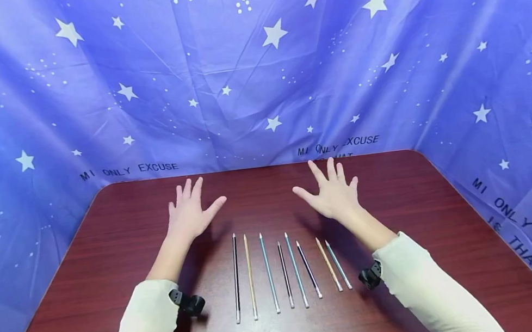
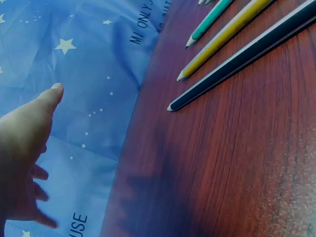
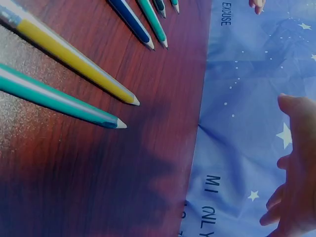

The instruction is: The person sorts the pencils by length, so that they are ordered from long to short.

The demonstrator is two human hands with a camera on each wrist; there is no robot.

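Several pencils lie in a row on the table, tips pointing away from me. From the left come a black pencil (image 1: pixel 237 279), a yellow pencil (image 1: pixel 251 277) and a green pencil (image 1: pixel 269 273); shorter dark ones and another green one follow. At the right end lie a second yellow pencil (image 1: pixel 328 264) and a short green pencil (image 1: pixel 338 265). My left hand (image 1: pixel 189 212) is held with fingers spread, beyond and left of the black pencil's tip. Beyond the right end of the row, my right hand (image 1: pixel 335 193) is spread likewise. Both hands hold nothing.
The dark red wooden table (image 1: pixel 397 195) has rounded far corners. A blue curtain (image 1: pixel 215 62) with white stars and printed words hangs behind it and along both sides. Black wrist cameras (image 1: pixel 193 304) sit at both sleeves.
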